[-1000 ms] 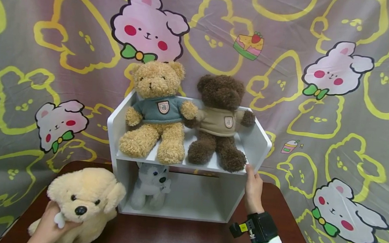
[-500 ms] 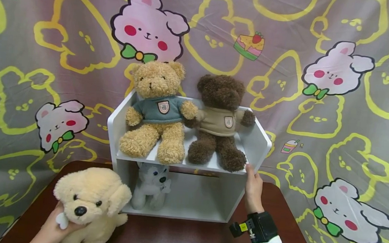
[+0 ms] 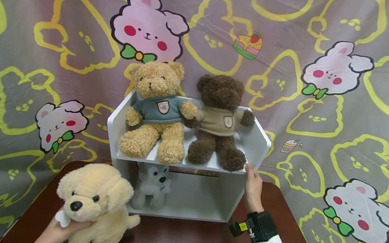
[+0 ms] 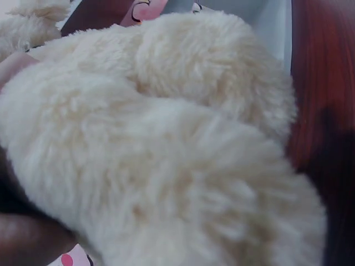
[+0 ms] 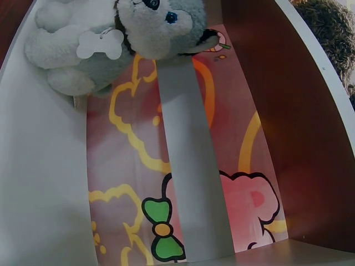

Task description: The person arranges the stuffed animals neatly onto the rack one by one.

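Note:
A cream plush puppy (image 3: 104, 196) with a black nose and a white bone-shaped tag is at the front left in the head view. My left hand (image 3: 63, 230) grips it under the chin, with part of the hand hidden by fur. Its blurred fur (image 4: 166, 160) fills most of the left wrist view. My right hand (image 3: 254, 188) holds the right front edge of the white shelf unit (image 3: 177, 215), level with the upper board; some fingers are hidden there. A grey-and-white plush husky (image 3: 150, 187) stands in the lower compartment at the left.
On the upper board sit a tan teddy bear (image 3: 158, 110) in a blue top and a dark brown teddy bear (image 3: 219, 120) in an olive top. The shelf stands on a dark red-brown table (image 3: 184, 240). Behind hangs a patterned cloth (image 3: 285, 37).
My left hand has carried the plush puppy to the right, closer to the shelf, and the puppy has turned so that its face points more to the left. My right hand has stayed put.

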Tool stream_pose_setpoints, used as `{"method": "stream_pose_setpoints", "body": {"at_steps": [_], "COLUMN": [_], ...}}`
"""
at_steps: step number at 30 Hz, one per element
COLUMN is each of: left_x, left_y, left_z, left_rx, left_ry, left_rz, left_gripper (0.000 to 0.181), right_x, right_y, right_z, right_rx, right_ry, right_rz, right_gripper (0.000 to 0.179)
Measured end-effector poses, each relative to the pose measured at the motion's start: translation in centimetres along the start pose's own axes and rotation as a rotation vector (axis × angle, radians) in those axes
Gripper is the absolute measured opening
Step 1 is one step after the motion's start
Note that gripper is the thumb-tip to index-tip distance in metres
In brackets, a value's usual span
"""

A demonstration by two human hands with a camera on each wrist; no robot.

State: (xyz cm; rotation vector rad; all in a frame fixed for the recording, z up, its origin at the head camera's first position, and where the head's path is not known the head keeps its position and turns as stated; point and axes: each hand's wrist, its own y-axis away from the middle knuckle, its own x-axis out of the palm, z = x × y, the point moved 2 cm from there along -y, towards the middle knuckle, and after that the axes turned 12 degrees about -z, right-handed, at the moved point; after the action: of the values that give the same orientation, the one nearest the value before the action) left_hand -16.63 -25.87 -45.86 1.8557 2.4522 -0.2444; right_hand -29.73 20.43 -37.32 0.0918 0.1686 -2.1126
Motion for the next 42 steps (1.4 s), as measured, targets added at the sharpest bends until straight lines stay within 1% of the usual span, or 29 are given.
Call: {"method": "stream_pose_setpoints", "body": {"at_steps": [2,4,5,6,8,11,16,18,20,21,25,26,28,29,32,36,37,40,42], "left_x": [0.2,0.5,0.7,0.9,1.3,1.9,3.0,3.4,3.7,3.9,4.8,5.1,5.5,5.7,6.3,7.0,7.2,7.8,8.2], "left_y": [0.0,0.1,0.1,0.2,0.2,0.3,0.6,0.8,0.9,1.0,1.1,1.1,1.2,1.2,1.3,1.3,1.3,1.4,1.5], "left_z": [-0.3,-0.7,-0.8,-1.0,-1.2,-1.2,-1.1,-1.1,-1.2,-1.2,-1.1,-1.1,-1.0,-1.0,-0.8,-0.8,-0.9,-1.0,-1.1], "left_rx": [-0.067,-0.112,-0.123,-0.131,-0.125,-0.163,-0.176,-0.173,-0.196,-0.207,-0.196,-0.18,-0.15,-0.147,-0.13,-0.103,-0.105,-0.078,-0.063], "left_ry": [-0.037,-0.057,-0.064,-0.064,-0.06,-0.07,-0.042,-0.041,-0.054,-0.046,-0.021,-0.021,-0.013,-0.005,-0.005,-0.009,-0.007,0.009,0.03], "left_rz": [0.005,0.005,0.009,0.015,0.014,0.012,-0.009,-0.007,-0.005,-0.003,0.008,0.008,-0.01,-0.011,-0.049,-0.08,-0.079,-0.093,-0.088], "left_gripper": [0.038,0.041,0.044,0.047,0.052,0.055,0.054,0.055,0.057,0.058,0.057,0.055,0.051,0.049,0.042,0.041,0.041,0.04,0.04], "right_x": [0.0,-0.1,-0.1,-0.1,-0.1,-0.1,0.0,0.0,0.0,0.0,0.0,0.0,0.0,0.0,0.0,0.0,0.0,0.0,0.0], "right_y": [0.0,0.0,0.1,0.1,0.1,0.1,0.0,0.0,0.0,0.0,0.1,0.1,0.1,0.1,0.0,0.0,0.0,0.0,0.0], "right_z": [0.0,0.0,0.0,0.0,0.0,0.0,0.0,0.0,0.0,0.0,0.0,0.0,0.0,0.0,0.0,0.0,0.0,0.0,0.0], "right_rx": [0.0,0.001,0.001,0.002,0.001,-0.001,-0.006,-0.01,-0.013,-0.014,-0.015,-0.014,-0.014,-0.014,-0.011,-0.005,-0.005,-0.002,-0.003], "right_ry": [-0.001,0.0,0.0,-0.001,-0.005,-0.013,-0.014,-0.008,-0.003,0.0,-0.001,-0.002,0.001,0.003,0.01,-0.004,-0.008,-0.016,-0.016], "right_rz": [0.006,0.011,0.014,0.017,0.021,0.02,0.018,0.02,0.023,0.024,0.024,0.025,0.022,0.022,0.025,0.022,0.019,0.017,0.019], "right_gripper": [0.069,0.069,0.069,0.069,0.069,0.069,0.068,0.068,0.069,0.069,0.068,0.068,0.068,0.068,0.069,0.068,0.068,0.067,0.067]}}
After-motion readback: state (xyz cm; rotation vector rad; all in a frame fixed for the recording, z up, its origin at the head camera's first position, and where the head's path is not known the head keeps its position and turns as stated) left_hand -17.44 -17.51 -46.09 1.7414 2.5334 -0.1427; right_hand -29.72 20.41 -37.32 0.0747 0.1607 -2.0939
